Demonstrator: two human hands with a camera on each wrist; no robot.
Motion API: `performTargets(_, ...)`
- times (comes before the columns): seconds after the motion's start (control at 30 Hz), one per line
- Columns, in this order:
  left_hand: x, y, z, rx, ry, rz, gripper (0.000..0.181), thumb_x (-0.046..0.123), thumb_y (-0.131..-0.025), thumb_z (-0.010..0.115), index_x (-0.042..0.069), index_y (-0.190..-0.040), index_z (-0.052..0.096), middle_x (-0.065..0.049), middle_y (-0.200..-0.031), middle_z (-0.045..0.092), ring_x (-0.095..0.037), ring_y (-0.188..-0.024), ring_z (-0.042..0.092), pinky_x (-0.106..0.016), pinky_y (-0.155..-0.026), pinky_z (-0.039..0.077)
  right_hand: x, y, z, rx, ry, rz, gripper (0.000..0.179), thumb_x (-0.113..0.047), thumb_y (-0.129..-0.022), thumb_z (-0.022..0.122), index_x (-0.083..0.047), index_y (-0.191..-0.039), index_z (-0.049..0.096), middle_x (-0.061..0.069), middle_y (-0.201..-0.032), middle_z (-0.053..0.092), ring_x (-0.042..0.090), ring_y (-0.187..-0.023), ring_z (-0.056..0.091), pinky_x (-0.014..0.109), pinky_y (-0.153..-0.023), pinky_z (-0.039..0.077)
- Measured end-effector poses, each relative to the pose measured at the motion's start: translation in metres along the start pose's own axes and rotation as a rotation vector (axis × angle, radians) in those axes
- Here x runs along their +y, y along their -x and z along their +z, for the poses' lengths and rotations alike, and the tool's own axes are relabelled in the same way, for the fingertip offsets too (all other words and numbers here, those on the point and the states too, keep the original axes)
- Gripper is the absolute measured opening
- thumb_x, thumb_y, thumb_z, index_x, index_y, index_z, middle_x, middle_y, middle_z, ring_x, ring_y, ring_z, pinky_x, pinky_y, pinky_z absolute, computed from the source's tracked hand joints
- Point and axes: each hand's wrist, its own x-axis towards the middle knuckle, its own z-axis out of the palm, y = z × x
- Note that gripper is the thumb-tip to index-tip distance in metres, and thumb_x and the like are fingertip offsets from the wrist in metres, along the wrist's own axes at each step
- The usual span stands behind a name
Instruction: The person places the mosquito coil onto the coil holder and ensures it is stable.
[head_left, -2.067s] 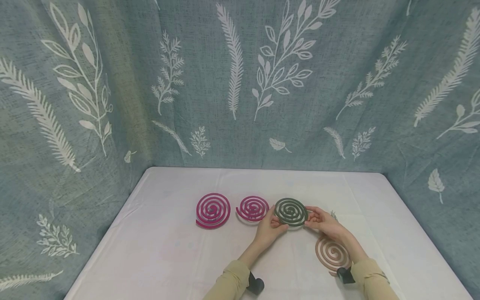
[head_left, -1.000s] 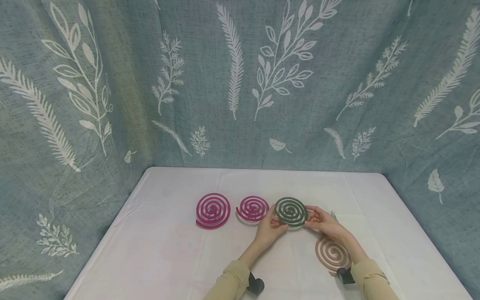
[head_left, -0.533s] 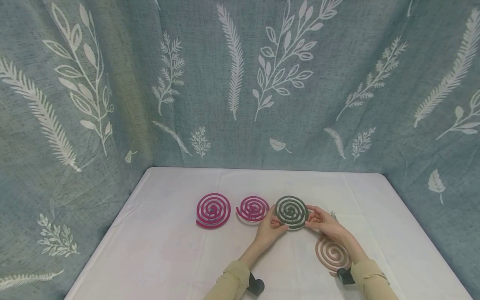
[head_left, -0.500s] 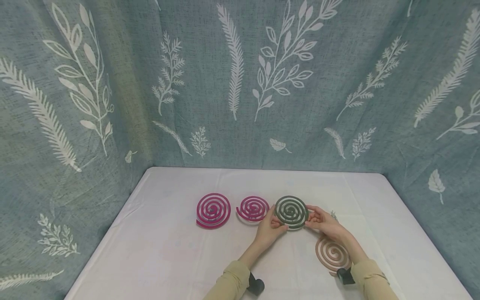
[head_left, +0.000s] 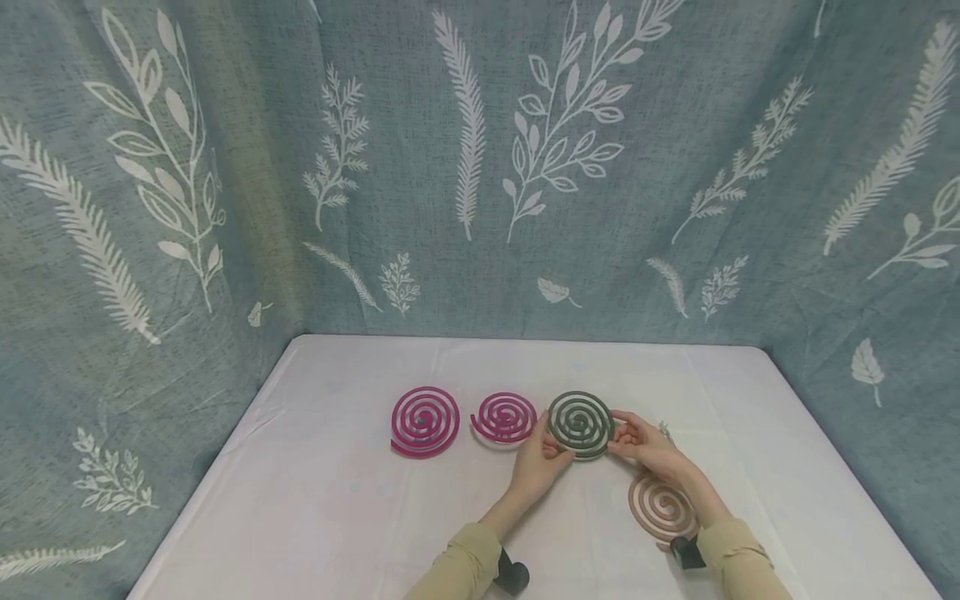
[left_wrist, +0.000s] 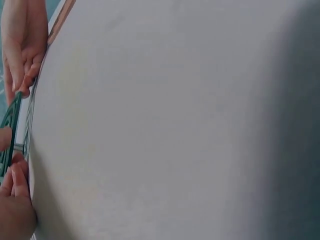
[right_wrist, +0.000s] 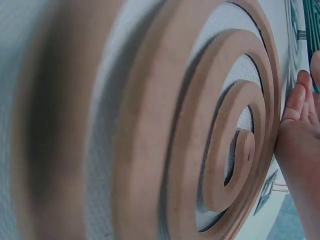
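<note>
A dark green spiral mosquito coil (head_left: 579, 422) is held between both hands, its face tilted toward the head camera. My left hand (head_left: 534, 465) pinches the coil's left edge, thumb at the front. On the opposite edge, the thumb and fingers of my right hand (head_left: 648, 450) pinch it. In the left wrist view the coil (left_wrist: 13, 120) appears edge-on, with a thin metal piece (left_wrist: 19, 148) just beside it. A brown coil (head_left: 665, 503) lies below my right forearm, partly covered by it, and fills much of the right wrist view.
Two magenta coils stand to the left: a smaller-looking one (head_left: 504, 419) right beside my left hand, and a fuller one (head_left: 425, 420) further left. A small metal piece (head_left: 665, 431) shows behind my right hand. A patterned blue-grey curtain (head_left: 480, 283) surrounds the white table (head_left: 337, 500).
The green coil's far edge has risen slightly and its near edge has dropped, so it faces the head camera more. Both hands keep their grip and have hardly moved.
</note>
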Motion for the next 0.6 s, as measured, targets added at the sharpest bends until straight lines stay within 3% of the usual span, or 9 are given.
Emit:
performTargets(0.4, 0.006, 0.004, -0.005, -0.004, -0.243, 0.013, 0.074, 0.01, -0.08, 0.071, -0.005, -0.142, 0.034, -0.002, -0.08, 0.053, -0.004, -0.067, 0.039, -0.017, -0.061, 0.038, -0.006, 0.001, 0.005, 0.031, 0.03, -0.014, 0.065, -0.009, -0.088, 0.065, 0.006, -0.142, 0.032, 0.003, -0.094, 0.053, 0.007, -0.081, 0.051, 0.016, -0.07, 0.048)
performTargets(0.6, 0.007, 0.009, -0.01, -0.031, -0.254, 0.003, 0.072, 0.011, -0.08, 0.07, -0.002, -0.142, 0.037, -0.001, -0.081, 0.052, -0.005, -0.069, 0.04, -0.018, -0.061, 0.037, -0.007, 0.002, 0.008, 0.049, 0.052, -0.004, 0.064, -0.011, -0.09, 0.063, 0.007, -0.142, 0.031, 0.006, -0.097, 0.054, 0.008, -0.083, 0.052, 0.017, -0.072, 0.048)
